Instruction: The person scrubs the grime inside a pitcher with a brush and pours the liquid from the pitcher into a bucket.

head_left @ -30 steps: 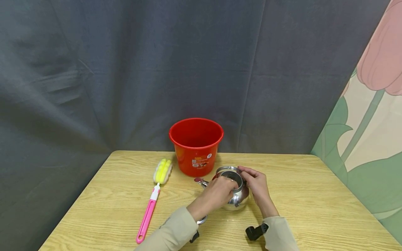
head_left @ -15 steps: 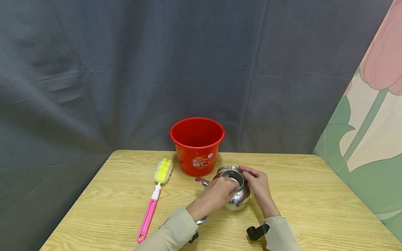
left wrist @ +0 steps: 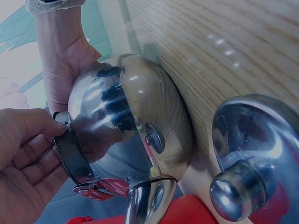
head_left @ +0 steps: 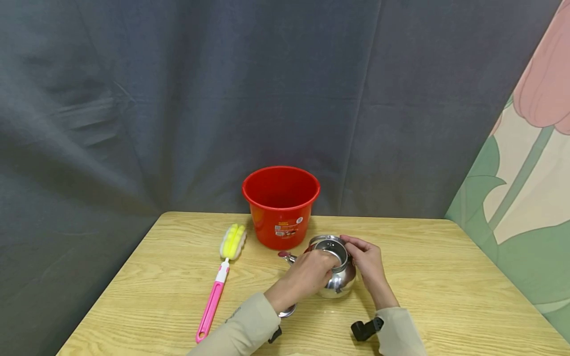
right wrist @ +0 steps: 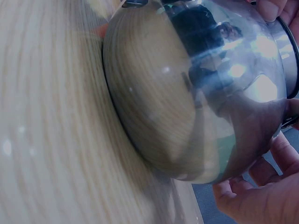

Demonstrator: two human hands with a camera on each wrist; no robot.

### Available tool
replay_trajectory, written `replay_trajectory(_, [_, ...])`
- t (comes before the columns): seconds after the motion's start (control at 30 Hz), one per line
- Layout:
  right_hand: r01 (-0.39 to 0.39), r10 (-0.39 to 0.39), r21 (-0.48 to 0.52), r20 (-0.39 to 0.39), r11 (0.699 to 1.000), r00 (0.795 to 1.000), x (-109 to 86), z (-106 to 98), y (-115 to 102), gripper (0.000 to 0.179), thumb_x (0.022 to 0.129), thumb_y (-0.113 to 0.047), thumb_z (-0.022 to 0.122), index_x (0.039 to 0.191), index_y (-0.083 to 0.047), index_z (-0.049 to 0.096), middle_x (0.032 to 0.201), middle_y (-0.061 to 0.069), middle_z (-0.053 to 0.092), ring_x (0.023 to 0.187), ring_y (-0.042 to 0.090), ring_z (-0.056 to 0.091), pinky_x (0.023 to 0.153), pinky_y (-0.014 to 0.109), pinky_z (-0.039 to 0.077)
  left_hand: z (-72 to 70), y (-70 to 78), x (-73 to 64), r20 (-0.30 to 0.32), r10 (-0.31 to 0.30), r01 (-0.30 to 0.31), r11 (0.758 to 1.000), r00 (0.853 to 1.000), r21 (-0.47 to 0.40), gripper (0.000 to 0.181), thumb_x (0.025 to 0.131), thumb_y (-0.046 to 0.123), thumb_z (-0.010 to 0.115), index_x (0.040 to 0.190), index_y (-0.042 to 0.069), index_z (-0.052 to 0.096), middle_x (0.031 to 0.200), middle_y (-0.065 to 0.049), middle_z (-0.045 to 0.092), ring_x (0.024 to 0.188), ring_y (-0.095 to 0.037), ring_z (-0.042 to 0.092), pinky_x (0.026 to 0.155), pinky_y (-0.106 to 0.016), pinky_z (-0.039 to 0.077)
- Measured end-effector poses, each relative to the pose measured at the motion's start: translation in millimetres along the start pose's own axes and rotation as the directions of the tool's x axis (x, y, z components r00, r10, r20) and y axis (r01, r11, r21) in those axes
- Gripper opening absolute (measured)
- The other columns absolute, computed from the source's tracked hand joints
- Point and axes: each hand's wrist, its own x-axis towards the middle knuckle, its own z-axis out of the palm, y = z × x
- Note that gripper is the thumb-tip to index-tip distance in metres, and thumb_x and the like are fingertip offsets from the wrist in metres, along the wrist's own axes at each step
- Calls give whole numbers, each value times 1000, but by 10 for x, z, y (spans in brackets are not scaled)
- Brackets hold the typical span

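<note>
A shiny steel kettle [head_left: 340, 286] stands lidless on the table, its spout [left wrist: 150, 198] pointing to the left. At its mouth, my left hand [head_left: 306, 275] pinches the rim, thumb on the outside; some fingertips are hidden inside the opening. My right hand [head_left: 367, 262] holds the kettle's far right side beside the handle, with fingers against the shoulder in the right wrist view. The steel lid [left wrist: 275, 140] lies on the table with its knob showing; my left wrist mostly covers it in the head view.
Behind the kettle stands a red bucket [head_left: 279, 225]. To the left lies a sponge brush [head_left: 213, 301] with a pink handle and yellow-white head. A dark curtain [head_left: 267, 89] hangs behind the wooden table [head_left: 427, 277].
The whole head view has shifted slightly, with objects a little farther right. Both hands keep their places on the kettle; no clear movement of it shows.
</note>
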Motion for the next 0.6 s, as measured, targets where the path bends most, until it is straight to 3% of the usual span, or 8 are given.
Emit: replay_trajectory(0.6, [9,-9,23,14,1000,1000,11,-10,23,28,87,-11,62,112,2,66,84,-16,69,64,0,50,52,16,37,-50,12,21,-8,18,-18,1000,1000,13,19,81,10,70,98,17,71,92,10,69,88,-7,63,77,-19,50])
